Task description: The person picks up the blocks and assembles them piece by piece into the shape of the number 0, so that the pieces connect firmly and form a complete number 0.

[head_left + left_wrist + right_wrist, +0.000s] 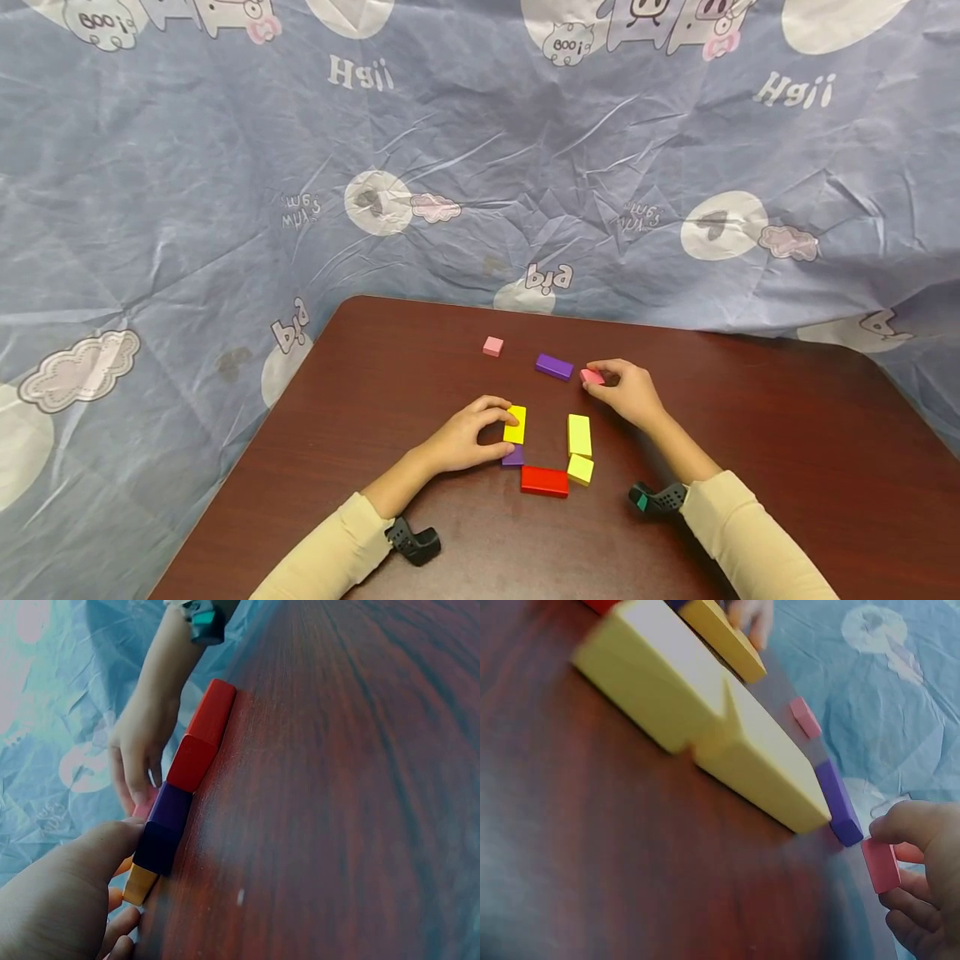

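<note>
My left hand (467, 435) curls its fingers over a yellow block (516, 425), with the thumb at its near end. Just below sits a small purple block (513, 457), partly hidden by that thumb. On the right, my right hand (628, 394) pinches a pink block (592, 377) between thumb and fingers. The right wrist view shows this pink block (881, 865) close to the end of a long purple block (838, 803). A red block (544, 481) lies nearest me, beside a small pale yellow block (581, 469) and a longer pale yellow block (579, 435).
Another small pink block (492, 346) lies toward the back of the dark wooden table (420, 358). Behind the table hangs a blue-grey printed cloth (480, 167). Each wrist wears a black band; the right band (657, 498) has a green patch.
</note>
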{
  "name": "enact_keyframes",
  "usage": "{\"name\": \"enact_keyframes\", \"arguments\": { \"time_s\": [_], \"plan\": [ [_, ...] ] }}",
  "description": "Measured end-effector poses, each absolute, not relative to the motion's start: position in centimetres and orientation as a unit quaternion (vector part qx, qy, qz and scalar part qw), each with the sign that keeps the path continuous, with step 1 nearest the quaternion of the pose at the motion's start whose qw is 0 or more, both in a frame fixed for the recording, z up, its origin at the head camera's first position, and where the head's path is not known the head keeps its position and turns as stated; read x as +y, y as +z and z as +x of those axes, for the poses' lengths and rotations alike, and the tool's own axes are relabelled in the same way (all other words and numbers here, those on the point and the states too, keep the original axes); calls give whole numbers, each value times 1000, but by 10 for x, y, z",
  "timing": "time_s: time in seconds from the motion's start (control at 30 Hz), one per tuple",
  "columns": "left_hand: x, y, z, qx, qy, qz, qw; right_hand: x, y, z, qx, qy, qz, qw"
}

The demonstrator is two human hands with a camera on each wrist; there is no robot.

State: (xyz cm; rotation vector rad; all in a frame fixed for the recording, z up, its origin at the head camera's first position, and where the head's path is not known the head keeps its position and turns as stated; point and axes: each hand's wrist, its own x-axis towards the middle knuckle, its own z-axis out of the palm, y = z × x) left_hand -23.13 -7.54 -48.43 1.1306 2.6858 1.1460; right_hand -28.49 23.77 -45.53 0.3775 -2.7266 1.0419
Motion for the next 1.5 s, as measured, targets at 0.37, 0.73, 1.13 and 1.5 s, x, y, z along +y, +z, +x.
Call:
{"name": "enact_keyframes", "arguments": {
  "time_s": [0.37, 0.73, 1.13, 1.5],
  "plan": [
    [-76, -485, -231, 857, 367, 362, 3, 217, -459, -263, -914, 370, 150, 71],
    [-74, -486, -231, 857, 367, 362, 0, 209, -462, -257, -916, 356, 170, 68],
    [-74, -483, -231, 855, 369, 365, -1, 211, -463, -256, -913, 354, 186, 83],
    [-75, -483, -230, 859, 366, 358, 4, 213, -466, -251, -906, 365, 198, 88]
  ]
}}
